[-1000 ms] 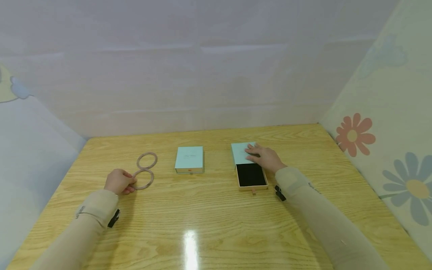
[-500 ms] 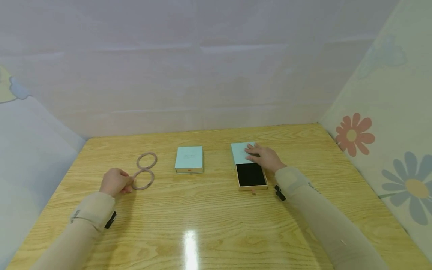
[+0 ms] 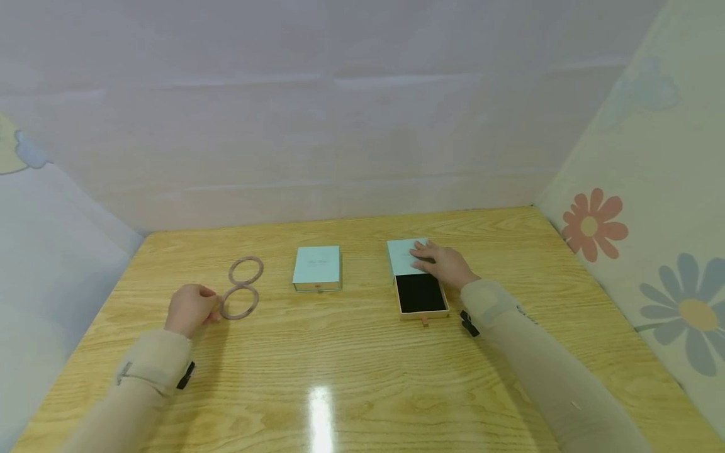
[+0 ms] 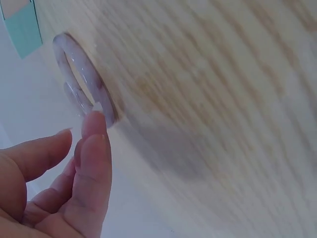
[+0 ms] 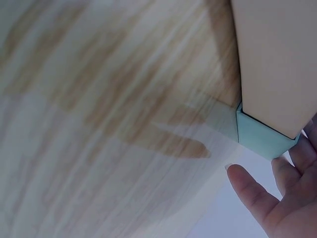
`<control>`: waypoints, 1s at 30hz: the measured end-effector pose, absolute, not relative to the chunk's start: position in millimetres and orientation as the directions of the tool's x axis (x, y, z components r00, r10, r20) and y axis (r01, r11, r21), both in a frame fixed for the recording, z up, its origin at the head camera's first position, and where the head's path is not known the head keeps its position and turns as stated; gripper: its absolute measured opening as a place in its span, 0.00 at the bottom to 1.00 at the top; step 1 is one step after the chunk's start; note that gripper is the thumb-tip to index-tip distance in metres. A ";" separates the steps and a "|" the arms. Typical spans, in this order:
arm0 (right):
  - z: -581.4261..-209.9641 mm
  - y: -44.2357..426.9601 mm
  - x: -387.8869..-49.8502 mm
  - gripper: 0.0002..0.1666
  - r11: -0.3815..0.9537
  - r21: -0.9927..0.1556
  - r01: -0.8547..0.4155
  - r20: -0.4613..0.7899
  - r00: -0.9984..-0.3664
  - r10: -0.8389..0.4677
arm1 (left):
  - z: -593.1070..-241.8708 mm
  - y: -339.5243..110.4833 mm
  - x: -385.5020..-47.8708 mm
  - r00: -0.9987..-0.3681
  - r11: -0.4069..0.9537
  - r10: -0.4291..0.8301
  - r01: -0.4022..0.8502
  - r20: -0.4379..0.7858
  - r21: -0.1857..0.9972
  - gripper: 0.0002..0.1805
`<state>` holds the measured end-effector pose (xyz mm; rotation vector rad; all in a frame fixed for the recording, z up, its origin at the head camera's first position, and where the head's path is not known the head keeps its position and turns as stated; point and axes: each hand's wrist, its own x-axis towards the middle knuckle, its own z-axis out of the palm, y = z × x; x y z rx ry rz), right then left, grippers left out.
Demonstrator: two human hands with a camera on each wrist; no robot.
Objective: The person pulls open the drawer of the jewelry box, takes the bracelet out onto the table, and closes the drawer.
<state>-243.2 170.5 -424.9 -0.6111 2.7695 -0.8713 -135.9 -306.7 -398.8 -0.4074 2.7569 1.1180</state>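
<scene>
Two pale mauve bangles lie on the wooden table at the left: a near bangle and a far bangle, side by side. My left hand is at the near bangle's left edge. In the left wrist view its fingertips meet or almost meet the bangle, with the thumb held apart. At the right, a light-blue sliding box has its black-lined drawer pulled out toward me, holding nothing visible. My right hand rests on that box's sleeve with fingers spread.
A second light-blue box, its drawer pushed in, sits between the bangles and the other box. Pale walls border the wooden table at the back and both sides.
My left hand has drawn slightly back to the left, its fingers loosening from the near bangle, which stays in place. The right hand and both boxes have not moved.
</scene>
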 end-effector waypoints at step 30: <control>-426.8 170.1 -246.2 0.28 0.739 -0.582 -0.340 -0.028 -0.900 -0.436 | -397.2 -279.7 -127.0 -0.968 0.646 -0.207 -0.245 -0.143 0.723 0.14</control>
